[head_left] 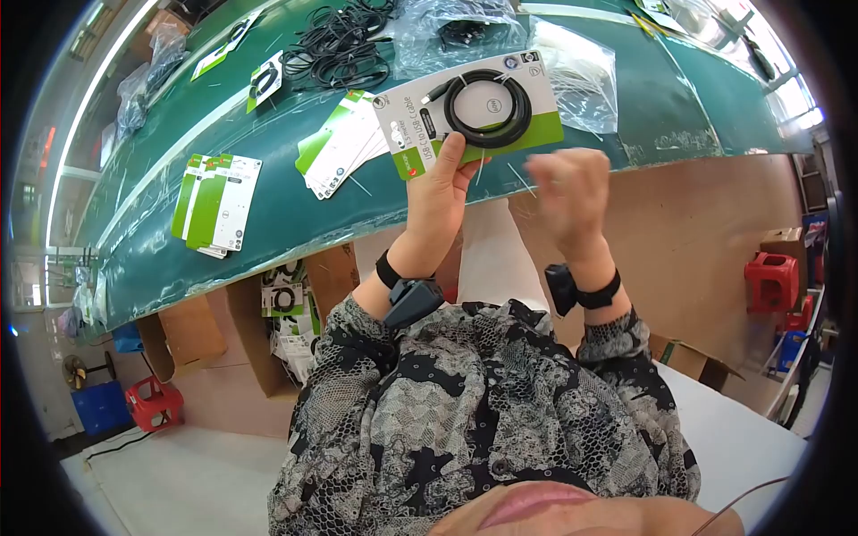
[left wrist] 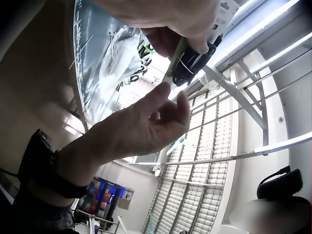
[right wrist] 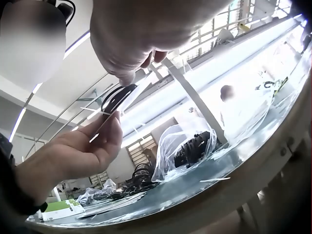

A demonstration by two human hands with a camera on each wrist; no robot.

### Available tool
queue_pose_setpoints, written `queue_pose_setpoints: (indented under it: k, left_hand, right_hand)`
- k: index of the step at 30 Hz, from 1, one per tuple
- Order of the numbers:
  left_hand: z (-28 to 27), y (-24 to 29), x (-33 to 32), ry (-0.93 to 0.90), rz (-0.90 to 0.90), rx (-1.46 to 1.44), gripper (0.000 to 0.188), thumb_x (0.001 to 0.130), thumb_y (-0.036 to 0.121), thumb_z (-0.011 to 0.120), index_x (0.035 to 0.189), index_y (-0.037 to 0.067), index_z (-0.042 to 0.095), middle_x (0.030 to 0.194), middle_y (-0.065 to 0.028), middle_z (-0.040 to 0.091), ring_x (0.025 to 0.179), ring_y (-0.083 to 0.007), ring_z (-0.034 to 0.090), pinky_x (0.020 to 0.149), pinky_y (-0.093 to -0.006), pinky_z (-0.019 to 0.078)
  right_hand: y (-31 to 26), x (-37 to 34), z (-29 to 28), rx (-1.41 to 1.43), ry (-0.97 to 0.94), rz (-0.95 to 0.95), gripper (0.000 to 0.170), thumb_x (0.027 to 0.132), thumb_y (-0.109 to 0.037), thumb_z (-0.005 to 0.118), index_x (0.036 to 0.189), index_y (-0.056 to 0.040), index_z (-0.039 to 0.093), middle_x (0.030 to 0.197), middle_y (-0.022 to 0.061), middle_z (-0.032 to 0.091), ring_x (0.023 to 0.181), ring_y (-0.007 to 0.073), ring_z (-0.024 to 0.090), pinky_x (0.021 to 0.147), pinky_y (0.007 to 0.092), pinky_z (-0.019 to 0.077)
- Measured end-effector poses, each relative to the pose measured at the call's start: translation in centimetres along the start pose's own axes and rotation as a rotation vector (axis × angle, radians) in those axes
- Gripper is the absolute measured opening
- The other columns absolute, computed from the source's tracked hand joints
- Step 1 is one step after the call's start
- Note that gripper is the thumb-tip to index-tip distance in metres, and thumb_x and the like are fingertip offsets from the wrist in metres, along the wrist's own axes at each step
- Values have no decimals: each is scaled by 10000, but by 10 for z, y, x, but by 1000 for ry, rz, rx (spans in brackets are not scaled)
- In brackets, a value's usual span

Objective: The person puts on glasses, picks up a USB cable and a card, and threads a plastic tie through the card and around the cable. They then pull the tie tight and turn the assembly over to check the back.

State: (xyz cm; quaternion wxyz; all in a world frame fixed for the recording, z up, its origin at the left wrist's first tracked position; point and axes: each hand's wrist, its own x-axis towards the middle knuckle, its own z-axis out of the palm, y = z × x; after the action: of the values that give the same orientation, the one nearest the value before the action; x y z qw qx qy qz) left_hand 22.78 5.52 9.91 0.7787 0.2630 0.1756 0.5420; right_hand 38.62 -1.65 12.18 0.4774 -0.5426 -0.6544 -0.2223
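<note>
Head view: I count one card (head_left: 494,104), one coiled cable (head_left: 490,138) on it, two card stacks (head_left: 214,201) (head_left: 344,147) on the worktop (head_left: 286,210). Left hand (head_left: 436,192) reaches forward, fingers clamped on the card above the worktop's near edge. Right hand (head_left: 572,192) upright just beside it, fingers bent, blurred; can't tell if they pinch anything. Card's long axis runs left-right, right end higher; cable plug (head_left: 435,93) points left.

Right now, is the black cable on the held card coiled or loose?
Coiled: the black cable forms a ring on the card in the left hand, a white tie across it.
</note>
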Motion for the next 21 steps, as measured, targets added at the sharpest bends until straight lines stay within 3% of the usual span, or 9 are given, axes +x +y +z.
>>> queue_pose_setpoints:
  k: [2, 6, 11, 21]
  left_hand:
    - [1, -6, -3, -13, -3, 8, 304, 892, 102, 613, 1181, 97, 520, 1113, -36, 597, 997, -160, 597, 840, -329, 505]
    - [1, -7, -9, -10, 59, -46, 323, 876, 78, 631, 1179, 101, 521, 1097, -17, 592, 986, -143, 586, 836, -309, 489]
    - [0, 0, -10, 7, 132, 22, 353, 851, 37, 650, 1174, 104, 524, 1084, -10, 590, 980, -136, 576, 843, -284, 469]
    - [-8, -4, -8, -78, 265, 260, 356, 807, 10, 688, 1127, 47, 537, 1042, -20, 592, 937, -125, 560, 821, -240, 464]
  right_hand:
    - [-16, 12, 4, 45, -132, -255, 278, 672, 13, 672, 929, -90, 641, 913, 23, 569, 745, 206, 538, 683, 329, 424]
    - [-23, 19, 9, 58, -152, -283, 319, 630, 18, 677, 925, -97, 641, 929, 22, 568, 770, 185, 542, 701, 320, 411]
    - [-33, 17, 14, 155, -143, -176, 271, 648, 22, 675, 889, -98, 644, 962, 44, 578, 793, 187, 542, 713, 330, 412]
    - [-31, 21, 15, 245, -252, -90, 191, 735, 54, 609, 882, -33, 522, 1012, 138, 586, 831, 296, 553, 737, 367, 427]
